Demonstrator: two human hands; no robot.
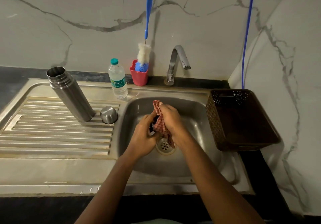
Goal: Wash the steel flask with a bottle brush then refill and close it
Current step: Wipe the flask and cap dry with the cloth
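Left hand, right hand clutching cloth, steel flask well apart, leftward

One flask, one bottle brush, one water bottle, two hands — left hand, right hand

Only the arms of the person are showing. The left hand and the right hand are showing bare. The left forearm and the right forearm are also showing bare along all the length in view. Past the front edge of the counter, between the two arms, a small strip of pale green clothing is showing; what garment it is, I cannot tell.
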